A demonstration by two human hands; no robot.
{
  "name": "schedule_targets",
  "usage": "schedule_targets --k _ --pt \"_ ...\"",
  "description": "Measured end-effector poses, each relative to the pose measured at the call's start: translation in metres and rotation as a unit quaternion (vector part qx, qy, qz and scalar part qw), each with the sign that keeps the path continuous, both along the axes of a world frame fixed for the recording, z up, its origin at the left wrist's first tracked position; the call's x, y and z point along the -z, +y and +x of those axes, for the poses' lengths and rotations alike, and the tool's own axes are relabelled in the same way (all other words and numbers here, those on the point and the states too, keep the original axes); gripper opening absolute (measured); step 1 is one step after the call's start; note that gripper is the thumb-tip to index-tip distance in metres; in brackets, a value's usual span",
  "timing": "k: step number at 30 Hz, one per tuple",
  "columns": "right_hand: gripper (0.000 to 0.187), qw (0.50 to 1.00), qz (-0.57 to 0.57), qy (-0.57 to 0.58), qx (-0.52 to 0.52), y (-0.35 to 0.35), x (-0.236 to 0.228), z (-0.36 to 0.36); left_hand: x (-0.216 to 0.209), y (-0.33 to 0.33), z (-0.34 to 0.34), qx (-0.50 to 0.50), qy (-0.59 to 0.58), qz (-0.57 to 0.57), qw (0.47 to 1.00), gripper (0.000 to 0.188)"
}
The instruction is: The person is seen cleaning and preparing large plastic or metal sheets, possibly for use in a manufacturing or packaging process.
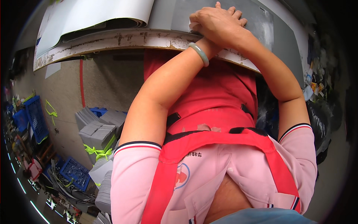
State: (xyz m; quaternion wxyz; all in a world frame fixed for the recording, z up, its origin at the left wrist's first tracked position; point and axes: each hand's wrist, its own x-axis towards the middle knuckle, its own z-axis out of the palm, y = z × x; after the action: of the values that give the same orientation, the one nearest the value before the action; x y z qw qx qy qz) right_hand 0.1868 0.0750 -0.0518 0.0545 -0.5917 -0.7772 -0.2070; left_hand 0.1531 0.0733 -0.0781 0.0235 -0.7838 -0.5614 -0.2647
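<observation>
My forearms cross at the wrists over the worktable. My left hand (pixel 237 15), with a pale green bangle (pixel 199 54) on its forearm, lies mostly under the right one; its spread fingers rest on a dark grey sheet (pixel 257 24). Across it, my right hand (pixel 213 23) points left with its fingers curled down near the sheet's front edge. A small pale bit (pixel 194 25) shows at those fingers, too little to name. The palm of the left hand is hidden.
A stack of large white-topped sheets (pixel 104 15) with curling edges lies on the left of the worn table edge (pixel 123 39). Below left stand bundles of grey sheets (pixel 97 130) tied with green strips, and blue crates (pixel 37 119). Dark bags (pixel 320 115) stand at right.
</observation>
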Motion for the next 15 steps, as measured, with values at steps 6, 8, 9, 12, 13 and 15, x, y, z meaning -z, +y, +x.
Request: schedule_targets --k 6,8,9,12,13,15 --pt "0.022 0.817 -0.347 0.394 -0.24 0.079 -0.046 0.09 0.004 0.008 0.002 -0.045 -0.081 0.035 0.995 0.033" --pt "0.028 0.86 -0.261 0.42 -0.127 0.105 -0.036 0.145 -0.003 0.004 0.007 -0.007 -0.06 -0.011 0.998 0.026" --pt "0.031 0.885 -0.243 0.389 -0.08 0.129 -0.019 0.187 -0.002 0.002 0.015 -0.083 0.056 0.024 0.995 0.023" --pt "0.035 0.903 -0.215 0.372 0.002 0.143 0.008 0.228 -0.002 0.001 0.002 -0.085 0.039 0.018 0.995 0.02" --pt "0.036 0.9 -0.201 0.385 0.037 0.142 0.01 0.234 -0.005 0.001 -0.005 -0.01 -0.097 -0.021 0.995 0.019" --pt "0.033 0.867 -0.227 0.443 0.023 0.154 0.01 0.246 -0.003 0.002 -0.005 -0.006 -0.106 0.003 0.994 0.018"
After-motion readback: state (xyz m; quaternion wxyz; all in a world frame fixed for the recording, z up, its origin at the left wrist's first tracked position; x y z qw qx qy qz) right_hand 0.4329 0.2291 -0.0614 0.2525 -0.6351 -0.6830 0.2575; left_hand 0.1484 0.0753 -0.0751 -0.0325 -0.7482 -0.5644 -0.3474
